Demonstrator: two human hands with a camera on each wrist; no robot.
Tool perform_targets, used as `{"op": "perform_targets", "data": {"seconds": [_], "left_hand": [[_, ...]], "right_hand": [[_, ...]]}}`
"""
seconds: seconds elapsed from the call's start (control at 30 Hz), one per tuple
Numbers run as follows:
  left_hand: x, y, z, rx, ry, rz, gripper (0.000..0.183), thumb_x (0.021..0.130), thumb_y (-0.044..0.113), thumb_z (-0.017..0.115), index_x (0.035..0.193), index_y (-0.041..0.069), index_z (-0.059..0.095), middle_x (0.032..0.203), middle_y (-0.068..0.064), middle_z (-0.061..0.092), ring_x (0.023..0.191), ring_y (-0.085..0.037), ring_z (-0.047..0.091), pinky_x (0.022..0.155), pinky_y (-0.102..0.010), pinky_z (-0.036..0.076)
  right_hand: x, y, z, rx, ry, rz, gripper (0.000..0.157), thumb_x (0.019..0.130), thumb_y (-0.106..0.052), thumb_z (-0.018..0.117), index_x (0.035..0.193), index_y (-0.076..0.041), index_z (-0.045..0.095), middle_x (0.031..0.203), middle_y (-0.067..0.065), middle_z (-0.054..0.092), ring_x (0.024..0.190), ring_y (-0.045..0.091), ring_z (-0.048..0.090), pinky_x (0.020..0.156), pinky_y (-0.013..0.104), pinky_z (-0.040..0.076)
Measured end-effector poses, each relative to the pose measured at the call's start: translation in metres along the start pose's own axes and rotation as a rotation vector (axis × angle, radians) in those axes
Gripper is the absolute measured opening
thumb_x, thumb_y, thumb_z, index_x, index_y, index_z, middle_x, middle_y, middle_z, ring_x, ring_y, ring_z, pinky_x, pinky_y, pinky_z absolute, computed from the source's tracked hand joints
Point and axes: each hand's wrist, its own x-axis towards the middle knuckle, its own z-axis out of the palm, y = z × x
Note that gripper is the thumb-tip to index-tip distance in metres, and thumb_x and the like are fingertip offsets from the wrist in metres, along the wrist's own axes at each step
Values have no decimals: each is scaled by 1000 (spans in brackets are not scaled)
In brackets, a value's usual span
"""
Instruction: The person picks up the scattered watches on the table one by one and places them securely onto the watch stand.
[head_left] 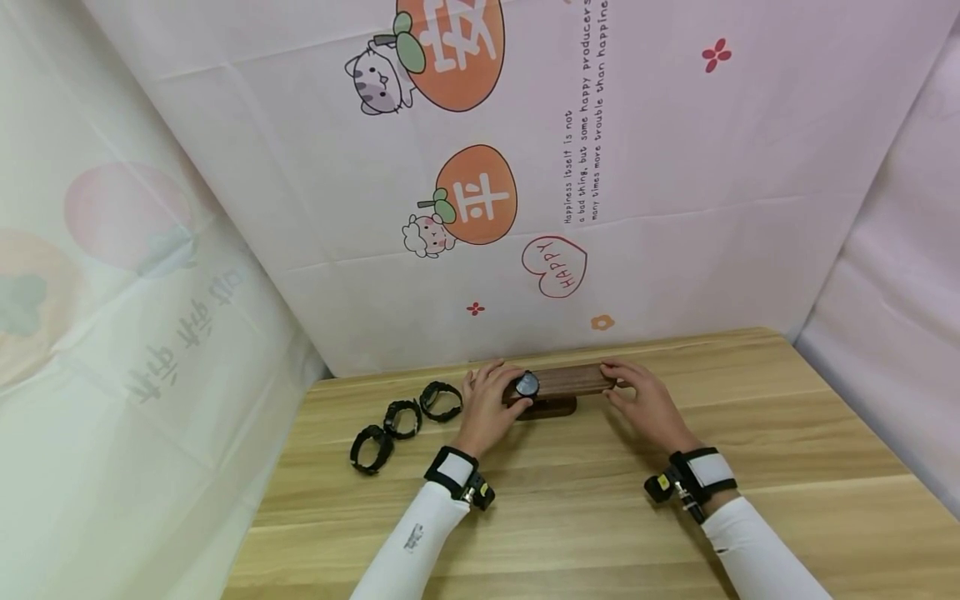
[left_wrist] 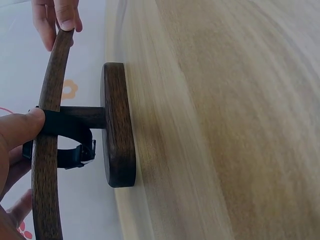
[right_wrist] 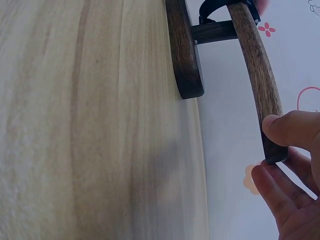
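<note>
A dark wooden watch stand, with a long top bar [head_left: 573, 381] on a short post and a flat base [left_wrist: 119, 125], stands near the table's back edge. One black wristwatch [head_left: 527, 384] is looped around the bar left of its middle, its round face toward the head camera. My left hand [head_left: 489, 404] grips this watch, the thumb on its strap [left_wrist: 70, 127] and the other fingers behind the bar. At the bar's right end, my right hand [head_left: 647, 407] pinches the wood between thumb [right_wrist: 280, 127] and fingers.
Three more black watches [head_left: 402, 419] lie in a slanting row on the wooden table [head_left: 570, 517], left of my left hand. White printed cloth [head_left: 660, 250] hangs behind the table, and more cloth is at both sides.
</note>
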Motion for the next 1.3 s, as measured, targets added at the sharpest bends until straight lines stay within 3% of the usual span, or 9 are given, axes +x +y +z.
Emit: {"op": "perform_targets", "data": {"seconds": [0.33,0.77,1.3], "left_hand": [[0,2,3,-1,14,2,52,92,32,86,139,17,69,144,-5,69,146,-32,52,123,-77,22],[-3,1,1,-10,-4,13,54,93,32,85,142,15,68,146,-7,68,146,-29,51,123,-75,23],[-15,-8,-6,-139,25,42,48,97,20,81,142,10,66,147,-12,62,153,-35,41,126,-72,21]], "right_hand": [[0,-3,0,13,6,-3,45,91,7,79,134,4,69,143,23,65,123,40,65,94,53,60],[1,0,-1,0,-7,0,44,91,7,79,134,5,69,144,24,64,122,40,65,94,55,60],[1,-1,0,-11,-28,13,46,93,5,77,138,5,66,146,26,61,127,42,62,96,58,59]]}}
